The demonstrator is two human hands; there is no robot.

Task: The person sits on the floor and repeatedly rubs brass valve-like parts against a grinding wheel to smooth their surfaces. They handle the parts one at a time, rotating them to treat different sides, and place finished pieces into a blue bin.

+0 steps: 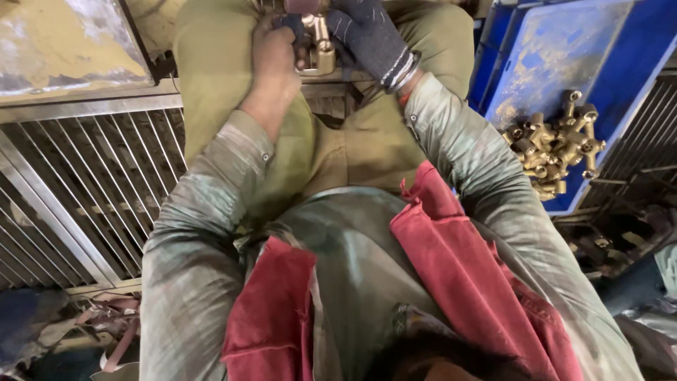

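Observation:
At the top middle of the head view, both my hands meet on a brass fitting [321,44] held above my lap. My left hand [273,60] is bare and its fingers close on the fitting's left side. My right hand [370,35] wears a dark knit glove with a striped cuff and grips the fitting from the right and above. Part of the fitting is hidden behind the fingers. My grey-green sleeves and olive trousers fill the middle, with a red cloth [451,268] draped over my chest.
A blue plastic crate [627,85] at the right holds a heap of several brass fittings [557,141]. A metal grate [77,190] lies at the left. A worn yellowish panel [56,42] sits at the top left. Dark clutter lies at the lower right.

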